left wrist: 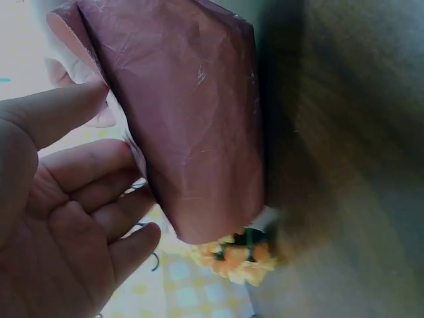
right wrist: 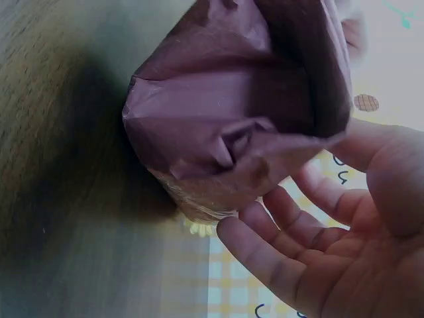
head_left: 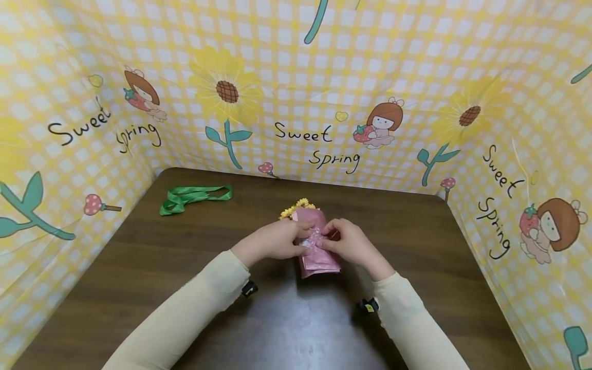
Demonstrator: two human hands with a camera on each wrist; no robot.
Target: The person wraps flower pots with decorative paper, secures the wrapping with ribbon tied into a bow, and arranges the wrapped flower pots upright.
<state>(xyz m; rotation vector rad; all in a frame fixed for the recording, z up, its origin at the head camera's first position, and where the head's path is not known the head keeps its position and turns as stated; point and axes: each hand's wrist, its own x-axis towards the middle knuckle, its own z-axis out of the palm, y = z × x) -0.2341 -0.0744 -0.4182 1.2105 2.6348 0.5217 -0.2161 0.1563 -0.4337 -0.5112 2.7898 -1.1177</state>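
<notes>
A small bouquet of yellow flowers [head_left: 296,206] lies wrapped in pink wrapping paper [head_left: 319,264] on the table. The blossoms point to the far side, and the paper's hollow, creased end faces the near side. Along its top, a shiny whitish patch runs between the hands. My left hand [head_left: 281,239] rests on the left part of the wrap, thumb and fingers spread with their tips on the paper. From the right, my right hand [head_left: 350,241] pinches at the top of the paper with bent thumb and forefinger; its other fingers lie along the side in the right wrist view.
A green ribbon [head_left: 185,198] lies loosely folded at the table's far left. The brown wooden table [head_left: 185,257] is enclosed at the back and both sides by a yellow checked cloth [head_left: 305,77] with printed flowers and figures.
</notes>
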